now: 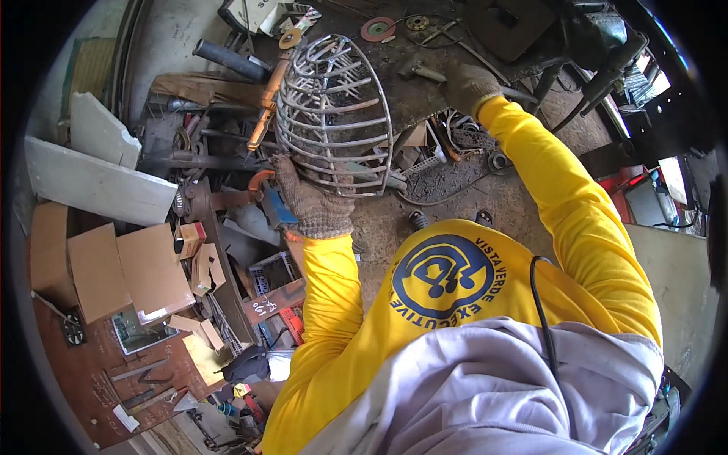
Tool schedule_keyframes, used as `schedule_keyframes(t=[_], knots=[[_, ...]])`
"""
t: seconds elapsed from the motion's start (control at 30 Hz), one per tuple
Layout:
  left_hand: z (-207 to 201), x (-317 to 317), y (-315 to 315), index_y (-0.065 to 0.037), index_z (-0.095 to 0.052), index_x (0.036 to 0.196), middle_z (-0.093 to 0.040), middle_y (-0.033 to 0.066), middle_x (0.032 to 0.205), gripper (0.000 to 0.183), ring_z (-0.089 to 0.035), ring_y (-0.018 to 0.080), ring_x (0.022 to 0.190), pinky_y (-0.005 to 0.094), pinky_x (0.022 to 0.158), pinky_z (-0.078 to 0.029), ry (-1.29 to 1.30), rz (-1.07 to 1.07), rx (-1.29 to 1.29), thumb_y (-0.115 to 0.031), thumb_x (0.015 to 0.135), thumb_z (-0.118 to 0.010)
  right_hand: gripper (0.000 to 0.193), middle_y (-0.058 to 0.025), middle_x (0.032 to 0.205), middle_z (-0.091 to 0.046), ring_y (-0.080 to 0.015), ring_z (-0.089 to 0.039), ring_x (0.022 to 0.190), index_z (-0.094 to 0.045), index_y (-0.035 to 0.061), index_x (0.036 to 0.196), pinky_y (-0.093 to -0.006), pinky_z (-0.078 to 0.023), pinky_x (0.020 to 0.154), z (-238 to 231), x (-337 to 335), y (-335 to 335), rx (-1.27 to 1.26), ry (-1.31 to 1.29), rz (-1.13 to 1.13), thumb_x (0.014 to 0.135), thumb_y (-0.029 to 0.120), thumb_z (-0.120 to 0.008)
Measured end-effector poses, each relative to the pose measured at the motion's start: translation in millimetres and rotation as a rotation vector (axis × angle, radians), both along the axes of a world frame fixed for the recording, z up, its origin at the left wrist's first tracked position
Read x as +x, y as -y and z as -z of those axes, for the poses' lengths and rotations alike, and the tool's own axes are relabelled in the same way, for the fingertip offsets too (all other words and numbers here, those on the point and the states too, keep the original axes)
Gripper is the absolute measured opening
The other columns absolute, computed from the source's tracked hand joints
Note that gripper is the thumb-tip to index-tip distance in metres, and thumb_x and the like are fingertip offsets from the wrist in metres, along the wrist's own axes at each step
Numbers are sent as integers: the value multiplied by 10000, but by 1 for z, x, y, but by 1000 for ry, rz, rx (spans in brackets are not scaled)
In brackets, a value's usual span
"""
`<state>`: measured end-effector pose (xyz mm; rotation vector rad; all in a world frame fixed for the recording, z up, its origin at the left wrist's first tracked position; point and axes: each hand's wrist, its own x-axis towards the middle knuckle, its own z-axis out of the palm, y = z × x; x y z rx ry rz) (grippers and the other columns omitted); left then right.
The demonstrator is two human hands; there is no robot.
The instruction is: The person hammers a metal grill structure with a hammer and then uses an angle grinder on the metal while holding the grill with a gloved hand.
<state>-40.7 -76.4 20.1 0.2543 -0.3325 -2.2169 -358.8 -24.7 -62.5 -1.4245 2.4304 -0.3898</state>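
A boat-shaped cage of bent metal rods (pixel 327 127) stands at the near edge of a dark work table, its ribs joined along a central rod. My left hand (pixel 318 201), in a brown knit glove, is closed around the cage's near end. Farther right, my gloved right hand (pixel 466 85) grips a hammer (pixel 429 73) over the table top. The hammer head points left toward the cage, apart from it, and the handle sticks out to the right of my fist. Short loose-looking rods show inside or behind the cage's far half.
An orange power tool (pixel 271 95) lies along the cage's left side. Beyond are a reddish grinding disc (pixel 378 29) and a dark pipe (pixel 231 61). Cardboard boxes (pixel 144 269) and white boards (pixel 98 178) fill the left. A cable (pixel 447 199) loops below the table edge.
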Motion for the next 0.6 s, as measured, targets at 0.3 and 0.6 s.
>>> schedule_keyframes(t=[0.3, 0.6], knots=[[21, 4, 0, -129, -631, 1261, -700, 117, 1184, 470, -726, 289, 917, 510, 699, -637, 41, 32, 84, -484, 958, -574, 483, -96, 945, -665, -166, -653, 854, -564, -39, 1210, -314, -536, 754, -44, 77, -97, -494, 1117, 284, 949, 357, -655], [31, -32, -9, -132, -471, 1436, -529, 173, 1414, 698, -558, 399, 1212, 586, 1021, -469, -113, 427, 68, -596, 924, -563, 373, -49, 980, -635, -98, -588, 879, -580, 14, 1231, -269, -504, 780, -102, 174, -111, -852, 1215, 553, 969, 268, -655]])
